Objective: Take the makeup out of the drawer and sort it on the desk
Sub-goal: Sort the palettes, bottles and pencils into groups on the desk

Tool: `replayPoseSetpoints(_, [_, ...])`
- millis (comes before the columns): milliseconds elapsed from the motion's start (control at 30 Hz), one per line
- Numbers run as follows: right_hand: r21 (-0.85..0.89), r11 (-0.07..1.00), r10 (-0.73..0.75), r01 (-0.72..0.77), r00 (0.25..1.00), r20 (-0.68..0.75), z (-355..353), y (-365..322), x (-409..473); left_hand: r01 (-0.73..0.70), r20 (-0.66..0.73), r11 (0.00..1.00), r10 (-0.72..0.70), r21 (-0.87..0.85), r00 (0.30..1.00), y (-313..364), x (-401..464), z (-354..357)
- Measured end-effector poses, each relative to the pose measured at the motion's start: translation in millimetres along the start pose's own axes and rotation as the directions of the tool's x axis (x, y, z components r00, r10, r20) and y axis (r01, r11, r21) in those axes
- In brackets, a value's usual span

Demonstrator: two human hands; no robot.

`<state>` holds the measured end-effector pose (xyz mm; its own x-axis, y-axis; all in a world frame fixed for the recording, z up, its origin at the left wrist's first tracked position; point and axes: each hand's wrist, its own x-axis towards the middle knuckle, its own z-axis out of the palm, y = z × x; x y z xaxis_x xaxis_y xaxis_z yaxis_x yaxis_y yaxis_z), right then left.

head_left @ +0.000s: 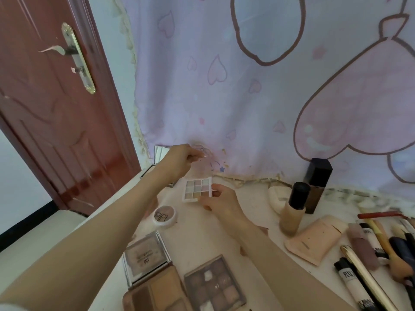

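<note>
My right hand (221, 203) pinches a small white eyeshadow palette (197, 189) by its right edge, just above the white desk (202, 239) near the back. My left hand (177, 161) hovers above and left of it with curled fingers and thumb and forefinger pinched together; I see nothing plainly between them. Behind that hand stands an open mirrored compact (160, 153), partly hidden. A round white compact (165, 215) lies on the desk below the palette. The drawer is out of view.
Near me lie a silver-framed palette (146, 259), a brown contour palette (157, 292) and a dark eyeshadow palette (213, 286). To the right are a foundation bottle (294, 212), a dark bottle (317, 182), a pink tube (314, 239), and several brushes and tubes (370, 243). A red door (56, 108) stands at left.
</note>
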<state>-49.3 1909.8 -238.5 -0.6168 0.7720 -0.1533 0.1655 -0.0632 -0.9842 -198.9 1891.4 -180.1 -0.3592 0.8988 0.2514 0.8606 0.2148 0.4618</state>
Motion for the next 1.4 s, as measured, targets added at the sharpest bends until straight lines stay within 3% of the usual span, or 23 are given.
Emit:
replayPoseSetpoints(233, [-0.419, 0.897, -0.162, 0.140, 0.987, -0.017, 12.2, 7.6, 28.2, -0.096, 0.000, 0.995, 0.096, 0.000, 0.995, -21.9, 31.7, 9.7])
replayPoseSetpoints(467, [-0.789, 0.606, -0.230, 0.102, 0.972, -0.051, 13.5, 12.1, 42.2, -0.152, -0.046, 0.986, 0.155, 0.062, 0.987, -30.8, 47.7, 19.0])
replayPoseSetpoints(600, [-0.829, 0.537, -0.319, 0.155, 0.947, -0.029, 14.3, 18.3, 45.0, -0.178, -0.027, 0.982, 0.180, 0.061, 0.983, -35.7, 52.6, 20.8])
replayPoseSetpoints(700, [-0.860, 0.478, -0.308, 0.182, 0.951, 0.030, 16.0, 21.7, 46.0, -0.205, -0.025, 0.976, 0.207, 0.076, 0.978, -39.9, 55.0, 21.5])
replayPoseSetpoints(933, [-0.888, 0.420, -0.279, 0.186, 0.958, 0.068, 16.1, 24.6, 41.5, -0.173, -0.205, 0.984, 0.178, 0.041, 0.962, -39.5, 44.2, 26.8])
replayPoseSetpoints(1167, [-0.876, 0.441, -0.202, 0.195, 0.973, 0.115, 11.9, 23.7, 29.6, -0.267, -0.049, 0.913, 0.296, 0.307, 0.954, -36.8, 20.3, 21.9])
replayPoseSetpoints(1334, [-0.828, 0.504, -0.110, 0.244, 0.969, 0.219, 0.5, 12.3, 19.3, -0.159, 0.135, 0.922, 0.118, 0.353, 0.984, -33.9, 5.1, 21.0])
replayPoseSetpoints(1400, [-0.786, 0.561, -0.113, 0.259, 0.965, 0.238, -5.8, 6.3, 6.8, -0.142, 0.128, 0.937, 0.106, 0.321, 0.986, -29.0, -2.1, 18.1])
